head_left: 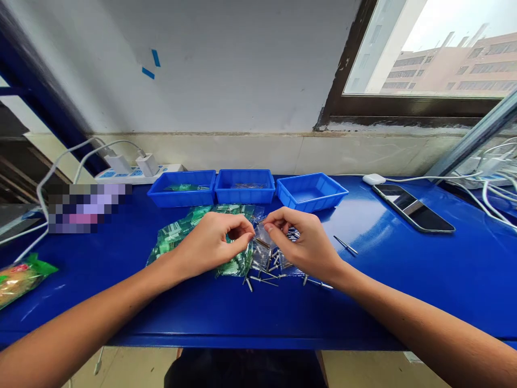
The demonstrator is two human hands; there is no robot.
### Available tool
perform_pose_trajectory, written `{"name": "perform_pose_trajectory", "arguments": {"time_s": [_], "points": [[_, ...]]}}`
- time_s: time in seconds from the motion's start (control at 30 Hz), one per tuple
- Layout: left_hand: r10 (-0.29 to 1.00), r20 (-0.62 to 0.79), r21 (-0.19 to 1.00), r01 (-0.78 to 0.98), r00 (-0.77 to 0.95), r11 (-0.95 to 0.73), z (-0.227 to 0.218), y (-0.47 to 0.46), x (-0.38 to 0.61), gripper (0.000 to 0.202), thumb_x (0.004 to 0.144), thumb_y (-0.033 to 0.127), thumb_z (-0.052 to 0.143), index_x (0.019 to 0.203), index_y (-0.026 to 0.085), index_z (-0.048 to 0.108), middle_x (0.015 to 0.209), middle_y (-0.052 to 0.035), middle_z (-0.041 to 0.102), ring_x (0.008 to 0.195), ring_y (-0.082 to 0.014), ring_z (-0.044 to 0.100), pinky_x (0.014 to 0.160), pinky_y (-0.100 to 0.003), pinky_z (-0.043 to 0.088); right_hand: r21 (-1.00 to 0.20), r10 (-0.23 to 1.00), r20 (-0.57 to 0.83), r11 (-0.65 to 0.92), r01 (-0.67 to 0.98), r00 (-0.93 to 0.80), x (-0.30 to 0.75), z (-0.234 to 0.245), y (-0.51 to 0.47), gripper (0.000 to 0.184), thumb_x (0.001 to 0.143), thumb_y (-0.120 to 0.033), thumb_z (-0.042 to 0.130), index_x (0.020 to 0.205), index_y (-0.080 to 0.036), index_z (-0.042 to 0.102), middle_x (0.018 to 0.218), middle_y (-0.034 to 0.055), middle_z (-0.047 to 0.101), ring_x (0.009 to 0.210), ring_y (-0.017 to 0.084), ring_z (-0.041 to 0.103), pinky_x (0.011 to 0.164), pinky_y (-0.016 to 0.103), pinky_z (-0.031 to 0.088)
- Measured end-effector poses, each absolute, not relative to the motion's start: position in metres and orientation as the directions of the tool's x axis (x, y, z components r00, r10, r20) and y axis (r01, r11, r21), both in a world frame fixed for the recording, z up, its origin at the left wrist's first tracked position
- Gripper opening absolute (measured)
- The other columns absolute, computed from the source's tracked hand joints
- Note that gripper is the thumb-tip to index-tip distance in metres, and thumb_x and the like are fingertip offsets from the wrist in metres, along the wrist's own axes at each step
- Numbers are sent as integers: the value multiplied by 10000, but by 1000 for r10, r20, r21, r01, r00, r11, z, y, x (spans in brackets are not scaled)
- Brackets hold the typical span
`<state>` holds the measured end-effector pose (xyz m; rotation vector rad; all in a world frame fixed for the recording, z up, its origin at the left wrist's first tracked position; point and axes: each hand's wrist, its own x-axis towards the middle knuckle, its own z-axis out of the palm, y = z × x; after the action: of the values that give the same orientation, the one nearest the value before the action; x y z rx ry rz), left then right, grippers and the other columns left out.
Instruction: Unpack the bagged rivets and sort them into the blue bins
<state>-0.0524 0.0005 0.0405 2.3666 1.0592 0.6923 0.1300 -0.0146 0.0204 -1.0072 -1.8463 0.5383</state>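
Observation:
My left hand (214,242) and my right hand (301,240) meet over the middle of a blue table (404,280), both with fingers pinched together. Between their fingertips they grip a small clear plastic bag (259,231). Under and left of my left hand lies a heap of small green-printed bags (177,234). Below the hands several short metal pins (269,269) are scattered. One more pin (346,245) lies apart to the right of my right hand.
Three blue trays (182,188) (244,186) (311,191) stand in a row behind the hands. A phone (412,207) lies at the right with white cables (490,188) beyond it. A power strip with chargers (135,167) sits at back left, a snack packet (20,277) at the left edge.

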Motion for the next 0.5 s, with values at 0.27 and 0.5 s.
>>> {"name": "perform_pose_trajectory", "arguments": {"time_s": [0.27,0.5], "points": [[758,303,534,556,577,-637,37,2,-53,122,795,183,503,749,160,614,677,8,628,599,-105,550,567,-213,407,-754,850,471,527,391,-238,130,21,-14,92,773,-154,504,724,-177,578,653,-2,591,586,101,504,548,239,395],[753,405,515,552,518,-656,39,0,-53,143,827,239,508,745,162,596,705,-3,618,651,-114,551,602,-226,412,-783,859,437,509,358,-267,131,23,-13,77,767,-156,508,736,-178,574,677,3,595,596,102,510,546,240,401]]}}
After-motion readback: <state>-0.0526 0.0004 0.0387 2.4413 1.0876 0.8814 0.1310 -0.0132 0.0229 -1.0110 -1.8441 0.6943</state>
